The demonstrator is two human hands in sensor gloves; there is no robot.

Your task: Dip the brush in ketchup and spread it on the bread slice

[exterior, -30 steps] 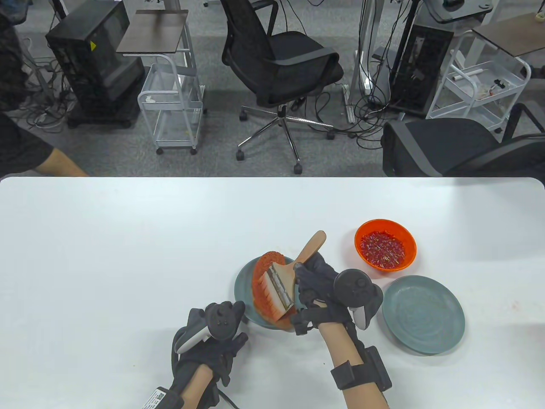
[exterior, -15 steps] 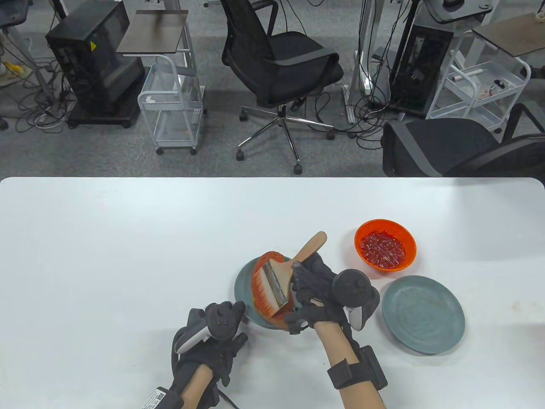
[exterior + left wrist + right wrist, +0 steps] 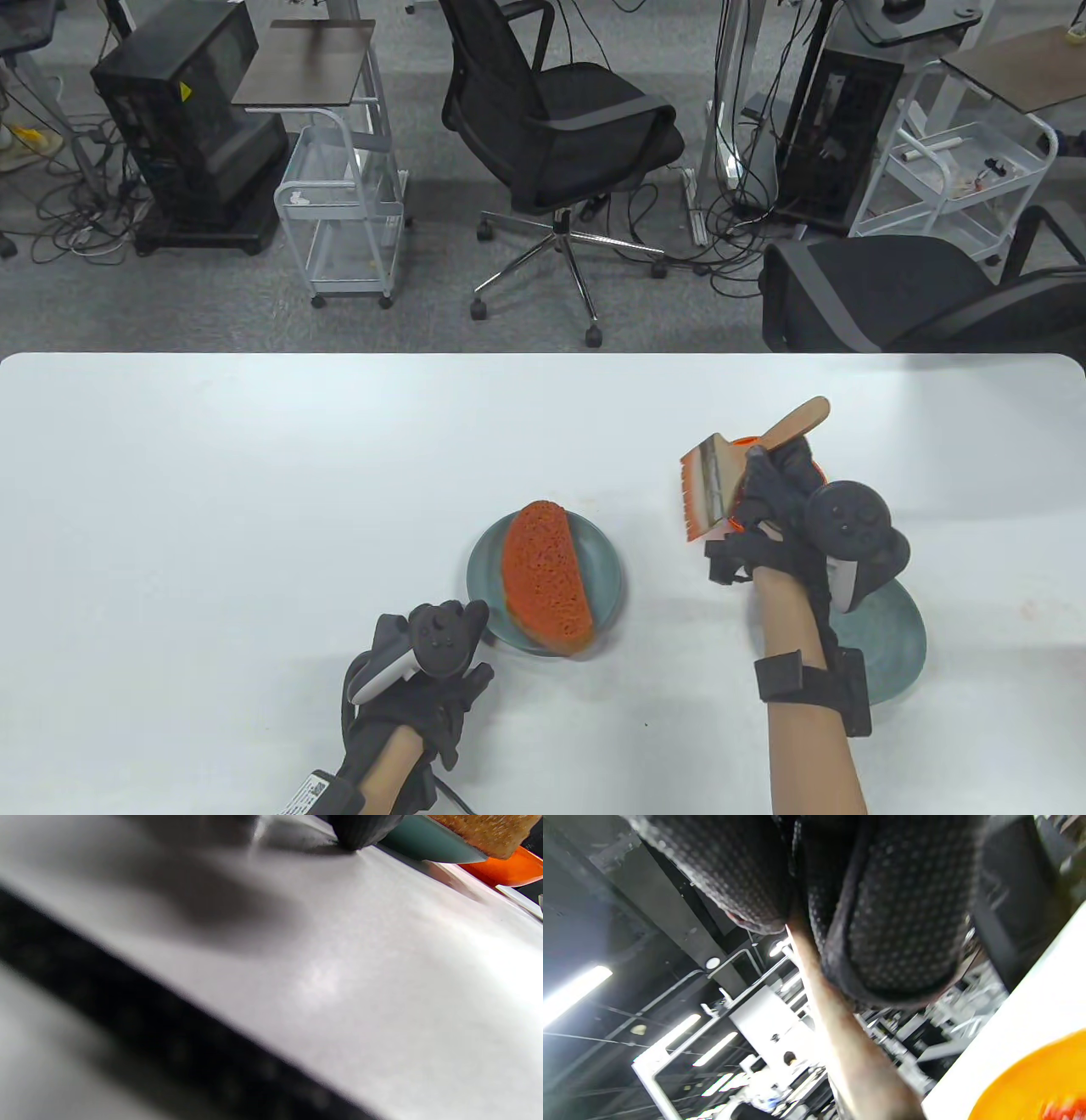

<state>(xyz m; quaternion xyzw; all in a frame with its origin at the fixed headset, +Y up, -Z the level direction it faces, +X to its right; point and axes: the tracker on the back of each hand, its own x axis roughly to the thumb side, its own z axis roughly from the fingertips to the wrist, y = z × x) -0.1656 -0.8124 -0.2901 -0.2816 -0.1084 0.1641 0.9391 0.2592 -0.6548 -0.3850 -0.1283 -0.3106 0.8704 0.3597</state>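
Note:
A bread slice [image 3: 545, 579] coated orange-red lies on a teal plate [image 3: 607, 560] at the table's centre front. My right hand [image 3: 776, 492] grips the wooden handle of a wide flat brush [image 3: 708, 488], its bristles stained orange, held above the orange ketchup bowl [image 3: 741, 442], which the hand mostly hides. The bowl's rim shows in the right wrist view [image 3: 1031, 1077], below the handle [image 3: 857, 1052]. My left hand [image 3: 424, 671] rests on the table beside the plate's near-left rim, holding nothing. A fingertip [image 3: 360, 830] touches the table by the plate's edge [image 3: 428, 846] in the left wrist view.
A second teal plate [image 3: 891, 645] lies at the right, partly under my right forearm. Beyond the table's far edge stand office chairs [image 3: 560, 136], carts and computer towers on the floor.
My right hand lifted the brush off the bread and carried it right and away, to above the ketchup bowl. The bread is now uncovered. The left hand has not moved.

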